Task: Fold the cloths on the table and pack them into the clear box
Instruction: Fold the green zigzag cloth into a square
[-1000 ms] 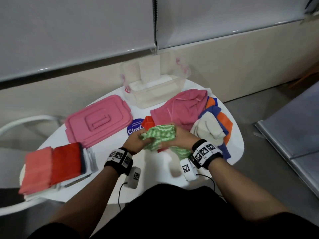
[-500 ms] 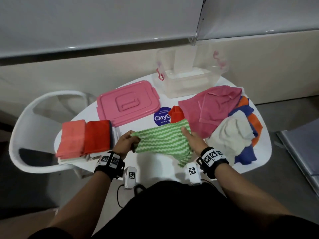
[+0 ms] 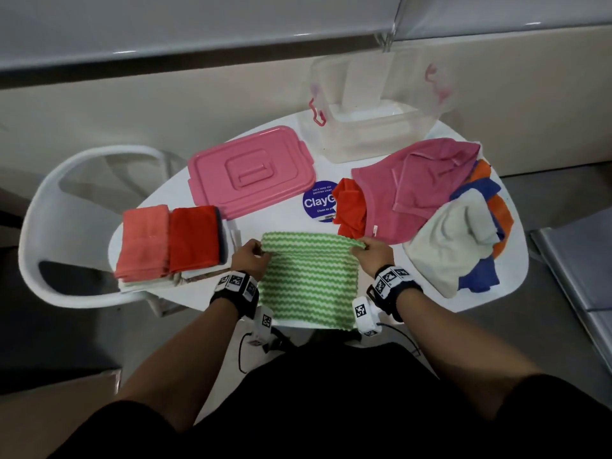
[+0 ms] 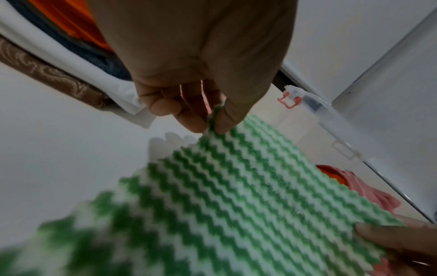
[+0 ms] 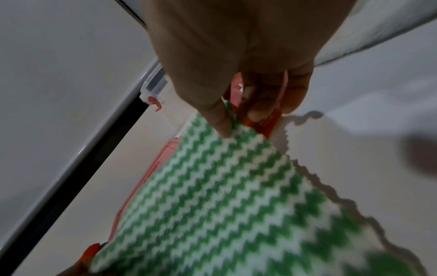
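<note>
With the white table crowded by the clear box at its far edge, an unfolded heap to the right and a folded stack to the left, spread flat at the near edge: the green zigzag cloth, far corners pinched between thumb and fingertips by the left hand and the right hand. Best done now: keep both pinches level and taut, carry the far edge straight to the near one, align corners before pressing the crease.
</note>
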Demonstrator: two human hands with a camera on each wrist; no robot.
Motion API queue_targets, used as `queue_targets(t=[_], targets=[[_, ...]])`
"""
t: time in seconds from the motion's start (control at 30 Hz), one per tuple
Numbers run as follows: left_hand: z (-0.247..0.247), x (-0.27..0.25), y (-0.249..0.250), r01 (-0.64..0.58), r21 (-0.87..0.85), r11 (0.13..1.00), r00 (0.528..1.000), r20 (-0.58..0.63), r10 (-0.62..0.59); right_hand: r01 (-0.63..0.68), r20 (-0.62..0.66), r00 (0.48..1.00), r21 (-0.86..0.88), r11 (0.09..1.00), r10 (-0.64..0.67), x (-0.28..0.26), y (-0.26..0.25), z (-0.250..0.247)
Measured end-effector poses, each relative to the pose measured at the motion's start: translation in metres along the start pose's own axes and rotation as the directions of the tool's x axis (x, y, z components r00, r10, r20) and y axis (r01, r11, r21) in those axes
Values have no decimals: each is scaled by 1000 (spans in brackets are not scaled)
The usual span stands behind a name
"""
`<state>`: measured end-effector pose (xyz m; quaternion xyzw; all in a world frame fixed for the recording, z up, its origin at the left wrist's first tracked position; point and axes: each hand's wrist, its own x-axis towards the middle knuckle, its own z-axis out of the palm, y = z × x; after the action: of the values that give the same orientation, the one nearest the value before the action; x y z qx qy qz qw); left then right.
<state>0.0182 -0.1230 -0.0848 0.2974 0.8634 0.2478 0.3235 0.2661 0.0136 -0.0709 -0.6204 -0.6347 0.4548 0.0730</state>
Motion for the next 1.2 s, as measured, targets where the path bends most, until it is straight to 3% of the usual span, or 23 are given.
queue_targets(t=[0.1,0.23,0.3,0.43,0.57,0.67,0.77,0.83,0.93,1.1,1.2], targets=[[1,11,-4,-15,-22,1000,1000,-23,15,41,-6,999,109,993,-41,1,-6,2],[-5,16,-3,-36,-59,998,999,-39,33,-49,132,991,389,920,-3,-9,-8,0],[-11,16,-3,-7,-129,992,1000,6,8,-83,191,982,448,890,-5,-15,-1,0],[-14,17,-5,147,-295,944,978,188,-94,-111,309,951,404,908,-21,-25,19,3],[-2,6,0,197,-266,944,943,316,-108,-154,399,916,267,951,37,-30,37,12],[2,-2,5,193,-314,930,937,339,-80,-133,372,926,184,974,57,-29,41,17],[-1,-2,1,318,-421,850,905,403,-139,-55,359,933,61,997,30,-27,42,17],[-4,0,-9,350,-342,872,887,422,-190,33,380,925,-31,999,-19,-27,42,17],[-2,-1,-29,245,-160,956,911,375,-171,140,377,921,-100,985,-92,-29,39,19],[3,-6,-34,112,-260,959,954,299,-30,129,107,986,-24,991,-126,-31,29,20],[5,-13,-27,153,-347,925,934,357,-21,49,89,995,14,999,-50,-28,27,16]])
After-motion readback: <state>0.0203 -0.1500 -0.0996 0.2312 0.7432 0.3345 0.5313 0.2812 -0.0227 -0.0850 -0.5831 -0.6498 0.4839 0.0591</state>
